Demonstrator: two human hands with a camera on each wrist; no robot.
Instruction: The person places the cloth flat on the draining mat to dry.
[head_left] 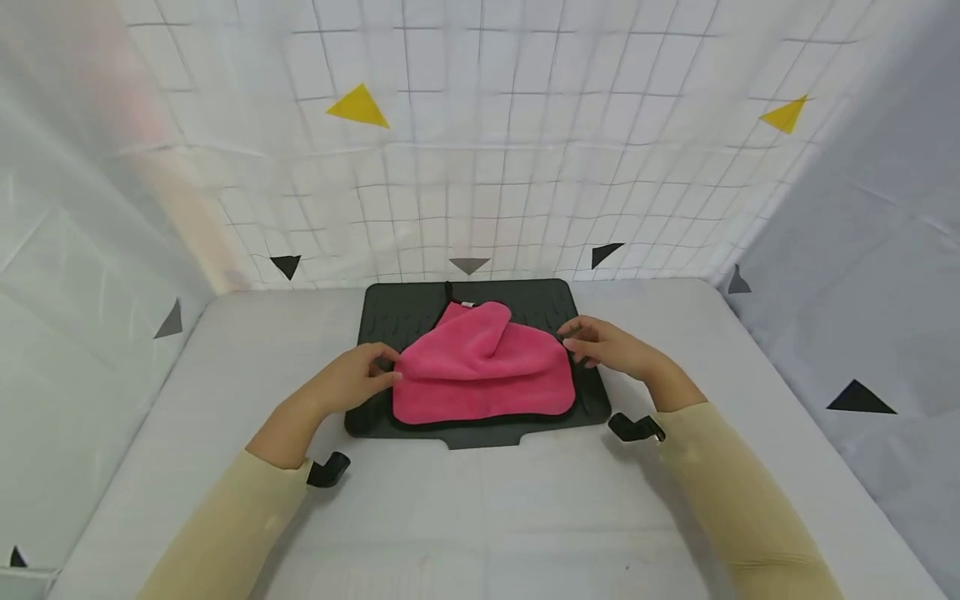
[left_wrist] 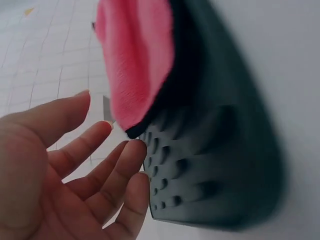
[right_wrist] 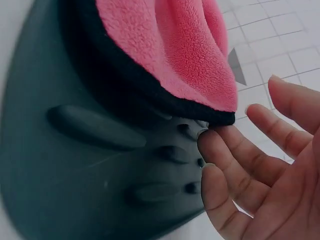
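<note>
A pink plush cloth (head_left: 483, 367) with a dark edge and underside lies folded and rumpled on a dark ribbed drying mat (head_left: 543, 300). My left hand (head_left: 356, 377) is at the cloth's left edge. Its thumb and fingers are spread apart, with the fingertips (left_wrist: 134, 150) right at the cloth's dark corner and the mat. On the other side, my right hand (head_left: 609, 346) reaches in at the cloth's right edge. The fingertips (right_wrist: 212, 140) of that hand sit just beneath the dark corner, while the thumb (right_wrist: 290, 97) stands away from it.
Under the mat is a white-covered table (head_left: 480, 517). A white grid-lined sheet (head_left: 495, 150) rises behind it, and pale sheets (head_left: 862, 250) hang at both sides. Black and yellow triangles mark the sheets. A small black camera mount (head_left: 633, 427) juts from the right cuff.
</note>
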